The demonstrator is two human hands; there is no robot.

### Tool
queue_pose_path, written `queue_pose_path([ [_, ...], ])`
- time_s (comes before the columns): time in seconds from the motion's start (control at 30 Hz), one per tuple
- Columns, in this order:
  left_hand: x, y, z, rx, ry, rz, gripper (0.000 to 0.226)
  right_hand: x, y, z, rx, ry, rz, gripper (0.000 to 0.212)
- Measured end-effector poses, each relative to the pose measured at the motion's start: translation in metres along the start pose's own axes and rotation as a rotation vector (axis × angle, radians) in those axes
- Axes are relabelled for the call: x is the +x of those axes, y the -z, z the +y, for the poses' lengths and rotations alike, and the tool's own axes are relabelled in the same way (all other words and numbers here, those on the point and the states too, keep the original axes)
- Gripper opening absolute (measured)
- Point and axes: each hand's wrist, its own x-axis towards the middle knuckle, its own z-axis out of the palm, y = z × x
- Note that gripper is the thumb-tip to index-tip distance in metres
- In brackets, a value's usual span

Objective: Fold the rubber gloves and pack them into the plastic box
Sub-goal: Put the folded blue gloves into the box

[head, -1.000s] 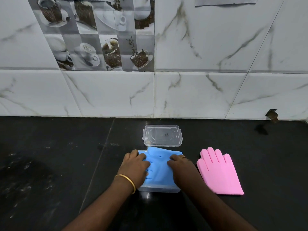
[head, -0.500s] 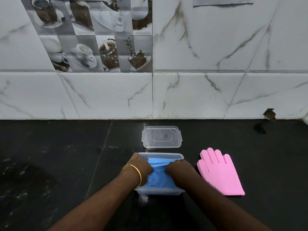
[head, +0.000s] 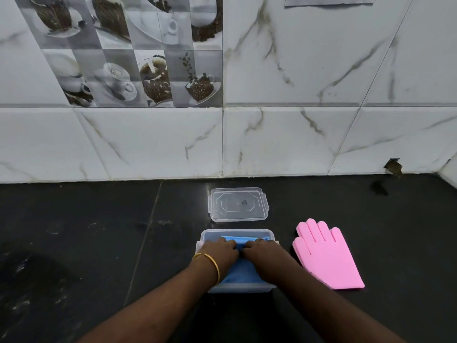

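Okay, I see both hands, left hand (head: 218, 253) and right hand (head: 264, 253), palms down, fingers curled, pressing the folded blue glove (head: 241, 273) into the plastic box (head: 205, 237); pink glove (head: 326, 256) lies flat just right, fingers pointing toward the wall.

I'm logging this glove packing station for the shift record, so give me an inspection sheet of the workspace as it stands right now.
Surface: black stone counter, dusty smears at the left.
Job's things: blue glove folded inside the clear plastic box; pink glove flat on the counter right of the box, not folded; lid off, lying behind the box.
Clutter: nothing seen.
Grippers: left hand and right hand both press down on the blue glove in the box; gold bangle on the left wrist.
Cables: nothing seen.
Surroundings: white marble-look wall tiles, coffee-print tiles upper left, chipped hole low on the right.
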Motion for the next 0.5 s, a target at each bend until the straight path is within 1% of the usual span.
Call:
queue_pose_path([
  [0.13, 0.005, -0.005, -0.005, 0.002, -0.026, -0.016, 0.053, 0.005, -0.002, -0.007, -0.019, -0.019, -0.055, 0.042],
  [0.23, 0.007, -0.003, -0.004, -0.029, -0.018, -0.078, 0.061, 0.003, 0.002, -0.006, -0.039, -0.003, -0.106, 0.042],
  [0.3, 0.005, 0.002, -0.006, -0.024, -0.028, -0.124, 0.062, 0.001, 0.009, -0.008, -0.074, 0.012, -0.102, 0.037],
  [0.37, 0.004, 0.007, -0.005, 0.018, -0.036, -0.128, 0.053, -0.002, 0.014, -0.011, -0.099, 0.026, -0.063, 0.030],
  [0.43, 0.004, 0.007, 0.001, 0.093, -0.039, -0.076, 0.034, -0.006, 0.016, -0.012, -0.137, 0.020, -0.045, 0.026],
  [0.5, 0.003, 0.005, 0.006, 0.131, -0.008, -0.076, 0.028, -0.009, 0.015, -0.013, -0.173, -0.010, -0.060, 0.025],
])
